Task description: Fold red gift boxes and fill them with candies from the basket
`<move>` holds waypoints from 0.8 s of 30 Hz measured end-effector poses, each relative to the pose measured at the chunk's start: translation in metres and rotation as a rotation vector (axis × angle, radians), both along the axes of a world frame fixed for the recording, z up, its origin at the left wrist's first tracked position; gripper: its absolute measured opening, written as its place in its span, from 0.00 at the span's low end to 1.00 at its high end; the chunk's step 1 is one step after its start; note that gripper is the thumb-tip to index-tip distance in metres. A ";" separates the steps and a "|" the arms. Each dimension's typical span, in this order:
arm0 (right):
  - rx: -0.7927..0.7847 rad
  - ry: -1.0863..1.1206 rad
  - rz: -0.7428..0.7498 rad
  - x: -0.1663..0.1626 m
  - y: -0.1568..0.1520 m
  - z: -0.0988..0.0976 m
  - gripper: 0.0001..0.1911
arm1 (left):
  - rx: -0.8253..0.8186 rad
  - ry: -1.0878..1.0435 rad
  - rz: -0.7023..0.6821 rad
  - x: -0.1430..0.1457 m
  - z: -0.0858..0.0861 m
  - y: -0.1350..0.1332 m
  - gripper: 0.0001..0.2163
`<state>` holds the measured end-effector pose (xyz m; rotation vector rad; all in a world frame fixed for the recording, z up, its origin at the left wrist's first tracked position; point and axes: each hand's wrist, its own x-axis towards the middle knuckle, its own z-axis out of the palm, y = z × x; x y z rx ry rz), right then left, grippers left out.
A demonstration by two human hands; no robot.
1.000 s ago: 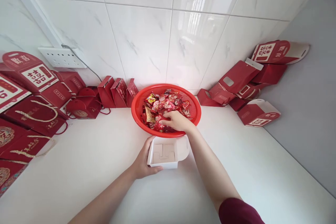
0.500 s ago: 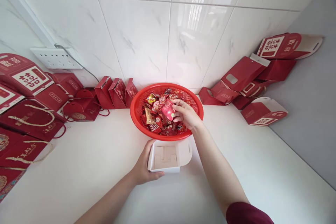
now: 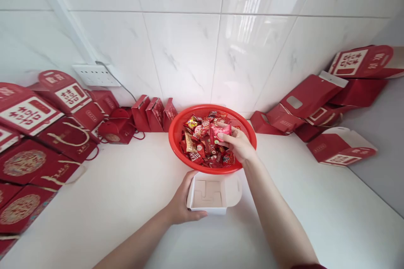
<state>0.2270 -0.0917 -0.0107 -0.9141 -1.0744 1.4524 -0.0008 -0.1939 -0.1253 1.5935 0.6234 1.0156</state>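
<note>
My left hand (image 3: 182, 203) grips the left side of a small white open box (image 3: 208, 210), thumb along its near wall. Its flap lies out to the right, and the bare inside of the box faces up. Behind it stands a red plastic basket (image 3: 176, 150) full of wrapped candies (image 3: 202, 149), mostly red, with a gold one and a yellow one among them. Over the right part of the basket, my right hand (image 3: 238, 143) pinches a pink-wrapped candy (image 3: 221, 133) between thumb and fingers.
Red gift boxes and rope-handled bags (image 3: 67, 134) are piled on the left. More red boxes (image 3: 315, 96) are stacked on the right against a grey panel. Three slim red boxes (image 3: 154, 113) stand by the tiled wall, near a socket strip (image 3: 96, 75) with a cable.
The view has swung left, so everything sits further right in the picture. The pink candy has turned in my right hand, still over the basket. My left hand keeps hold of the box.
</note>
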 end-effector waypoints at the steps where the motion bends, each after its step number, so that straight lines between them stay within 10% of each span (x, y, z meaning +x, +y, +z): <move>1: 0.068 -0.027 -0.004 -0.001 -0.010 0.010 0.30 | 0.002 -0.006 -0.004 0.000 0.001 -0.001 0.46; 9: 0.506 -0.182 -0.257 -0.015 -0.022 0.076 0.30 | 0.052 0.033 0.024 0.000 0.003 -0.001 0.46; 24: 0.481 -0.921 -0.151 0.012 -0.036 0.003 0.14 | 0.048 0.061 0.034 0.003 0.005 0.003 0.44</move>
